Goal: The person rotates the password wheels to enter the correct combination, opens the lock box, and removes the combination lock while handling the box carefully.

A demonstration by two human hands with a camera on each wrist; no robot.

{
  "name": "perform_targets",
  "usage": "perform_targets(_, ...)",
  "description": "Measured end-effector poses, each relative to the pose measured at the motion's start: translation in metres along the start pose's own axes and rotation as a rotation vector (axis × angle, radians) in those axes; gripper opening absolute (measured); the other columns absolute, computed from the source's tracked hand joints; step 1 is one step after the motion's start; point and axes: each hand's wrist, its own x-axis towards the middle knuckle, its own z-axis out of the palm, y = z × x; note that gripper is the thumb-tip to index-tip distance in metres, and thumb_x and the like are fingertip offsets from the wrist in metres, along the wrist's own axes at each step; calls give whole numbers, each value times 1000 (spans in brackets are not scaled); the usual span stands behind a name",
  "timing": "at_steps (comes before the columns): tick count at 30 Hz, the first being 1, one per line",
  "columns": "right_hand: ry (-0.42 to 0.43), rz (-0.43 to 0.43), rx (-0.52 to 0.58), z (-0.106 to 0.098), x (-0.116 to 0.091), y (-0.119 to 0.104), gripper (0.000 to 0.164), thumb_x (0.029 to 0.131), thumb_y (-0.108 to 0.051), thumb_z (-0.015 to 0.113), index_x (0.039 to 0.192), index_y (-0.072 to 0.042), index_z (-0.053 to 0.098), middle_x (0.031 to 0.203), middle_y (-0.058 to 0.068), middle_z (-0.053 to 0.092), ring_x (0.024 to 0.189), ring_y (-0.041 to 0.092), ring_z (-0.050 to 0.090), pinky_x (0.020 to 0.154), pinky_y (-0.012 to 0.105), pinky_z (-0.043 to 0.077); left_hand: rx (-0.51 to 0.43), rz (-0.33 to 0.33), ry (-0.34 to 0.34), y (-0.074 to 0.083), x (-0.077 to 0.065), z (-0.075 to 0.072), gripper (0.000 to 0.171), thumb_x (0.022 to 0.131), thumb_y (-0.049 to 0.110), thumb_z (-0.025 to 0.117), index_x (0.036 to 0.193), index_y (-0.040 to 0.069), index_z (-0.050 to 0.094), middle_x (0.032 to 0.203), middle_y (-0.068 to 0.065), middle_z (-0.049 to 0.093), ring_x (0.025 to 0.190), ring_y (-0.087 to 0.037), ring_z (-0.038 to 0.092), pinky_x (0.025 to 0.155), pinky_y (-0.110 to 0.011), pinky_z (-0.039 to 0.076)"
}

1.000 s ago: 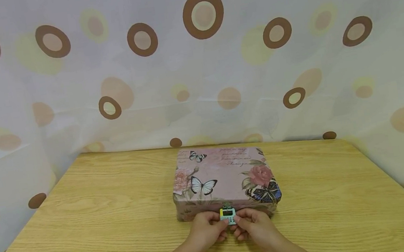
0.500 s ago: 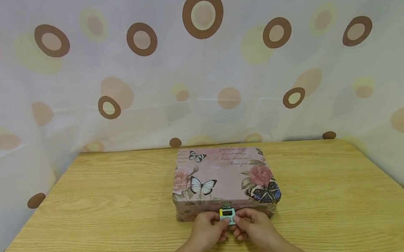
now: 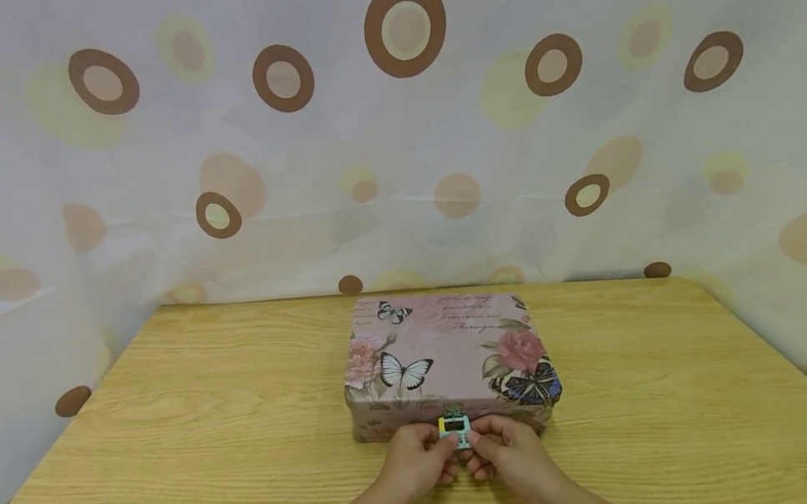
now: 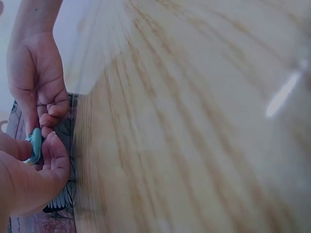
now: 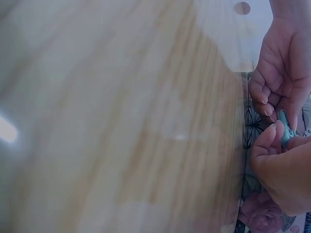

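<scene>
A closed pink box printed with butterflies and roses lies on the table. At the middle of its front is a metal clasp, where a small light-blue and yellow combination padlock sits. My left hand pinches the padlock's left side between thumb and curled fingers. From the other side, my right hand pinches it in the same way. Both thumbs lie over the lower face, near the number dials. In the left wrist view the padlock shows edge-on between the fingertips. The digits are too small to read.
The wood-grained table extends to both sides of the box. Behind it hangs a pale sheet with brown and yellow circles, which also closes off the left and right sides.
</scene>
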Motion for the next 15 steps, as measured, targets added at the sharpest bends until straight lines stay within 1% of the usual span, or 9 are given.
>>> perform_targets(3,1,0,-1,0,0,0,23,93,-6,45,105,13,48,71,-3,59,62,6,55,56,17,49,-24,3,-15,-1,0,-1,21,90,10,53,83,-9,60,64,-6,61,53,-6,55,52,-24,55)
perform_targets(8,7,6,-6,0,1,1,23,93,-7,46,105,12,48,70,-3,59,62,6,55,56,18,49,-82,12,-37,-3,-1,-4,24,92,10,49,89,-12,59,70,-7,61,56,-6,56,55,-24,56)
perform_targets(10,9,8,-8,0,0,0,23,92,-7,46,105,12,48,70,-3,59,62,6,55,56,18,50,-87,16,-45,-4,-1,-5,22,92,8,49,92,-12,59,71,-10,62,57,-6,57,56,-25,56)
perform_targets(15,15,13,-6,1,-1,-2,24,92,-8,48,105,12,49,71,-2,60,61,6,56,56,18,50,-68,15,-55,-5,-1,-6,17,89,5,53,92,-11,58,72,-12,64,58,-6,58,56,-25,56)
